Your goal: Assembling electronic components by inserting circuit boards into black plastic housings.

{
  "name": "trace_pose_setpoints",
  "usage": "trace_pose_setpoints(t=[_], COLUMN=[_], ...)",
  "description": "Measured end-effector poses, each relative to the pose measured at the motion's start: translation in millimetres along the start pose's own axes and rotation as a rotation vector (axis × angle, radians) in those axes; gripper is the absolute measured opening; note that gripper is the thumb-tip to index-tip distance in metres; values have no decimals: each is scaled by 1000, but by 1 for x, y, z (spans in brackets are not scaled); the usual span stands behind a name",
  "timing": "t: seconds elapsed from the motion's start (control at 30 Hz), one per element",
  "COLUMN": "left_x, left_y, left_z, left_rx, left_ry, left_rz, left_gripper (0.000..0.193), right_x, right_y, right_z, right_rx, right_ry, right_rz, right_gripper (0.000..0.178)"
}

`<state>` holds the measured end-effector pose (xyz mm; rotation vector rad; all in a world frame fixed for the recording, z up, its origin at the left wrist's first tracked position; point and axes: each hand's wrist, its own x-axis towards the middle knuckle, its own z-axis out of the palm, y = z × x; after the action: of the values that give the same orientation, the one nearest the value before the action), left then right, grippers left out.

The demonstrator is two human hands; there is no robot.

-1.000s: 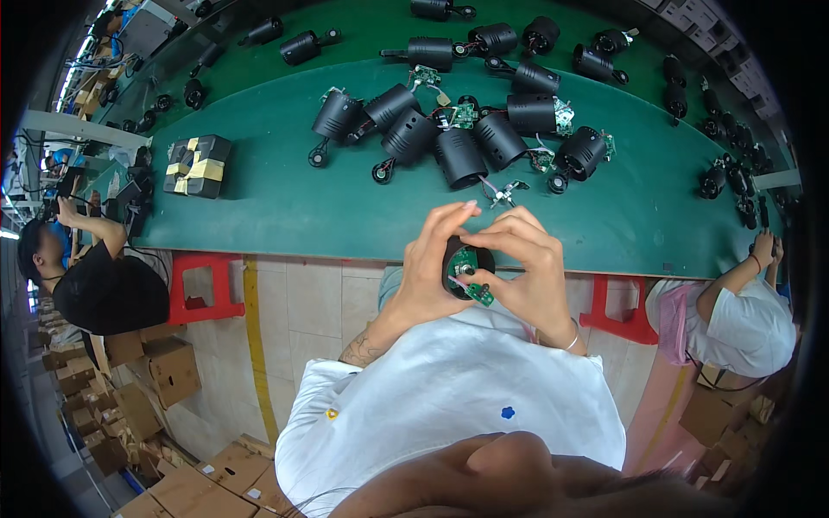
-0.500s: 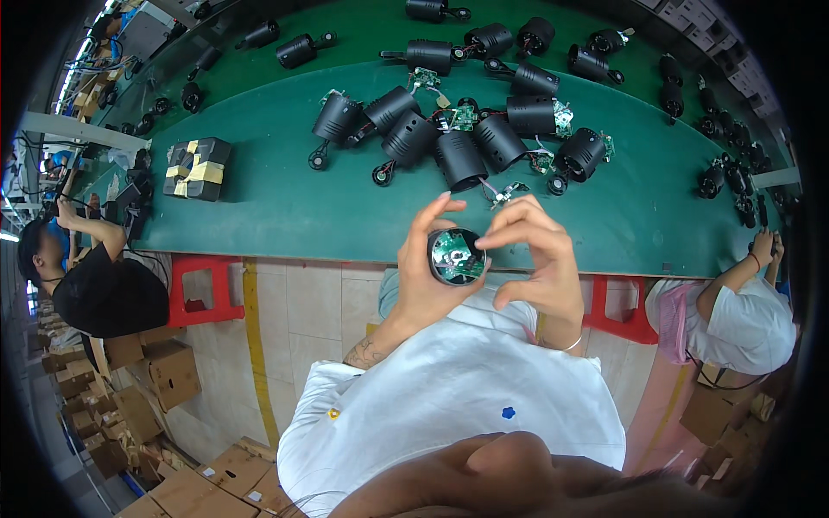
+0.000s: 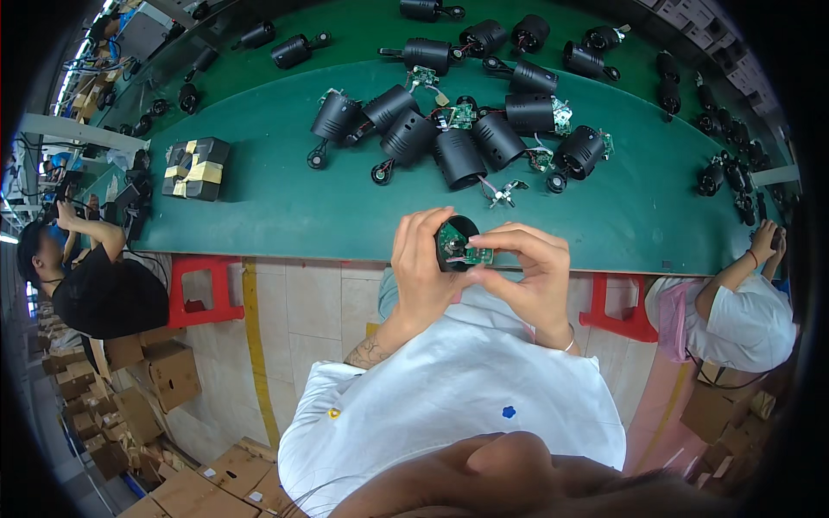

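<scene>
My left hand (image 3: 418,261) is wrapped round a black cylindrical housing (image 3: 466,225), held just over the table's near edge with its opening facing up. A green circuit board (image 3: 450,244) shows in that opening, and one part reaches past the rim on the right. My right hand (image 3: 534,269) pinches the board's right side with thumb and forefinger. Beyond my hands lies a group of similar black housings (image 3: 459,160), several with circuit boards hanging out on wires. The nearest loose board (image 3: 503,194) lies just past my fingers.
The green table (image 3: 285,220) bears a taped black block (image 3: 197,169) at the left. More black housings (image 3: 585,60) lie on the green belt behind. Co-workers sit at both sides, by red stools (image 3: 203,289). Cardboard boxes (image 3: 173,375) stand on the floor at left.
My right hand has come left and closed on the circuit board. The housing has tilted in my left hand, and part of the board now extends past its rim.
</scene>
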<state>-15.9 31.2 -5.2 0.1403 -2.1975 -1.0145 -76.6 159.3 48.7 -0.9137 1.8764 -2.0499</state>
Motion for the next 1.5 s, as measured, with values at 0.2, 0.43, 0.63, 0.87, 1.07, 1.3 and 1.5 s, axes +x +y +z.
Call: trace_pose_setpoints(t=[0.2,0.43,0.63,0.87,1.07,1.3,1.5], left_x=[-1,-6,-12,-15,-14,-16,-13], left_y=[-5,-10,-12,-4,-9,-15,-13], left_z=[4,8,11,13,17,18,17], left_rx=[-40,-393,-557,-510,-384,-286,-225], left_ry=[56,96,82,135,201,187,193], left_rz=[12,-36,2,-96,45,96,111], left_gripper=[66,63,60,60,55,47,44], right_x=[-4,0,13,12,7,1,6], right_y=[8,4,9,6,6,3,1], right_z=[7,10,8,10,15,19,13], right_rx=[12,13,-141,-280,-212,-363,-326], right_ry=[169,86,-50,-37,-17,70,4], right_rz=[36,49,-82,-90,-3,-71,-1], right_gripper=[26,19,15,13,11,11,10])
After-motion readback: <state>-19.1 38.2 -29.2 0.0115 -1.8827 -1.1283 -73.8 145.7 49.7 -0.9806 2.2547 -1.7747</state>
